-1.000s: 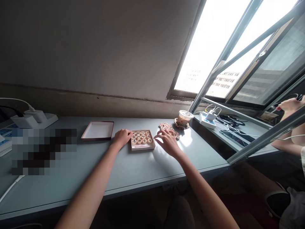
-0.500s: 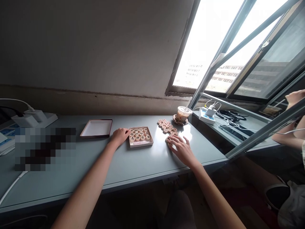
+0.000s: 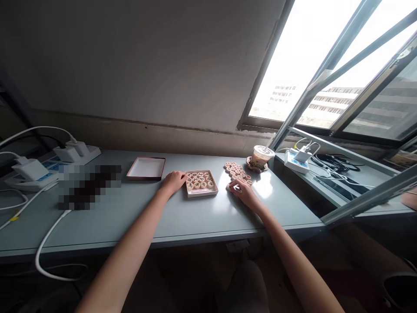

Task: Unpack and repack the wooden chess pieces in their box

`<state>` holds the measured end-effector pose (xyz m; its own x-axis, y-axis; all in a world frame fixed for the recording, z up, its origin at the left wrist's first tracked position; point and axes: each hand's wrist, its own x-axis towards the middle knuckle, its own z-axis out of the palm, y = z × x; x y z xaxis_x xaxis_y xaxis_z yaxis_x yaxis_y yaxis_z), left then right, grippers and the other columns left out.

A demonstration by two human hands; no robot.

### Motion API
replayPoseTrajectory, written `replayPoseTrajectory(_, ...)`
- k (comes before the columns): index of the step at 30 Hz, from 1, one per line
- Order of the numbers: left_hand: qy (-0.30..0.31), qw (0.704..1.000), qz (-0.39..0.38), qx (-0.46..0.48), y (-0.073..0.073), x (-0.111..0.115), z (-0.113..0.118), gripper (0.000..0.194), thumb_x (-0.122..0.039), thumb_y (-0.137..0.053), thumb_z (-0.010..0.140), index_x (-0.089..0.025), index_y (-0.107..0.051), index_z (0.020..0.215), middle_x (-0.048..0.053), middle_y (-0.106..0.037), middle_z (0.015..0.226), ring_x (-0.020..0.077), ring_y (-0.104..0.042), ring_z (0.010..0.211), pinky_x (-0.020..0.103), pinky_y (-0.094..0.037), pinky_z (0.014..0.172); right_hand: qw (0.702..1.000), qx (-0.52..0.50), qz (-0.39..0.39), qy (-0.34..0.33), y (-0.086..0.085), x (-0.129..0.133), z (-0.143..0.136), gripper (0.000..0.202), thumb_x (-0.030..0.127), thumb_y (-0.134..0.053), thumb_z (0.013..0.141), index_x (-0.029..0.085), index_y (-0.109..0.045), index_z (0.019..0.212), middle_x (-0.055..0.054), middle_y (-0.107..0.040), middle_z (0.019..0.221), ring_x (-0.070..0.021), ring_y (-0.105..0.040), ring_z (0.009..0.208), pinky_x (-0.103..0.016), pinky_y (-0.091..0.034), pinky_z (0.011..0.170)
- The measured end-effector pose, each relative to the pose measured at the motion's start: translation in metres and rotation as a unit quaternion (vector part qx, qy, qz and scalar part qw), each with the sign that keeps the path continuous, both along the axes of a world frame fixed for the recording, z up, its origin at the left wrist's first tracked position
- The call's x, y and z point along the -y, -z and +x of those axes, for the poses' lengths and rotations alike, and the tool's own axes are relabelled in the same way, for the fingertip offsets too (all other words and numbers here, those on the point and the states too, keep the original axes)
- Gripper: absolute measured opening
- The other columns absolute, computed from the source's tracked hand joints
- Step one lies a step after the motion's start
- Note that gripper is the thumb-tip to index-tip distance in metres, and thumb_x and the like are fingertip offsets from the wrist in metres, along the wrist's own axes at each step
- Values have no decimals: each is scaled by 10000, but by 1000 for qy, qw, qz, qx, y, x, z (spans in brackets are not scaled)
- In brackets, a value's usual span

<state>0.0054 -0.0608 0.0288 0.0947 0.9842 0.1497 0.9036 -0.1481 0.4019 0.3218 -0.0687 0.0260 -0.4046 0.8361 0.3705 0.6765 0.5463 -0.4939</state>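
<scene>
My left hand (image 3: pixel 174 181) rests against the left side of a shallow open box (image 3: pixel 202 194), its fingers curled at the rim. Rows of round wooden Chinese chess pieces (image 3: pixel 195 179) with dark characters lie in the box, and a strip along its front shows pale floor. To the right of the box, my right hand (image 3: pixel 244 193) has its fingers bent and drawn together over a chess piece (image 3: pixel 229 187), which is partly hidden. Just beyond that hand spreads a loose group of pieces with red characters (image 3: pixel 237 171) on the desk.
Left of the box lies its lid (image 3: pixel 148 168), inside up. A lidded drink cup (image 3: pixel 261 157) with a straw stands behind the loose pieces. Power strips (image 3: pixel 52 167) with chargers and cables sit at far left, another strip (image 3: pixel 296 160) beyond the right-hand metal post.
My right hand's fingers have gone from spread to drawn together around a piece. The left hand stays at the box. The view has turned left, shifting everything rightward.
</scene>
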Motion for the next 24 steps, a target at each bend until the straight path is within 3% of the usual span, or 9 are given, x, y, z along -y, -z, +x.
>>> replayPoseTrajectory(8, 7, 1000, 9, -3, 0, 0, 0, 420, -375, -319, 917, -183, -664, 775, 94, -696, 871, 216, -622, 792, 278, -363, 621, 999, 6, 45, 25, 15, -34, -21, 206, 311, -465, 863, 178, -555, 992, -71, -623, 1018, -175, -589, 909, -327, -455, 820)
replayPoseTrajectory(12, 5, 1000, 7, -1, 1, 0, 0, 425, -386, -319, 918, -183, -662, 771, 98, -695, 867, 219, -624, 790, 281, -366, 624, 992, 38, 111, 43, 11, -41, -32, 188, 276, -465, 877, 182, -562, 1008, -79, -622, 1059, -207, -563, 996, -366, -426, 876)
replayPoseTrajectory(15, 6, 1000, 10, 1, 1, -1, 0, 417, -376, -323, 919, -183, -666, 779, 100, -696, 885, 222, -627, 808, 281, -376, 640, 988, 3, 140, 62, 2, -35, -52, 196, 310, -480, 886, 195, -565, 1020, -79, -629, 1031, -214, -570, 978, -379, -423, 876)
replayPoseTrajectory(19, 7, 1000, 8, -6, 0, 0, 1, 423, -374, -321, 921, -181, -672, 785, 105, -695, 877, 219, -627, 813, 276, -380, 641, 993, -62, 94, -34, -10, -15, -90, 210, 367, -517, 881, 207, -571, 1007, -67, -642, 987, -193, -591, 916, -345, -450, 818)
replayPoseTrajectory(24, 13, 1000, 8, -2, -1, -1, 1, 421, -374, -324, 918, -178, -679, 801, 112, -697, 869, 226, -629, 799, 283, -377, 637, 991, 15, 41, -125, -12, 8, -115, 198, 360, -538, 881, 231, -574, 1027, -40, -649, 1044, -179, -574, 992, -346, -400, 887)
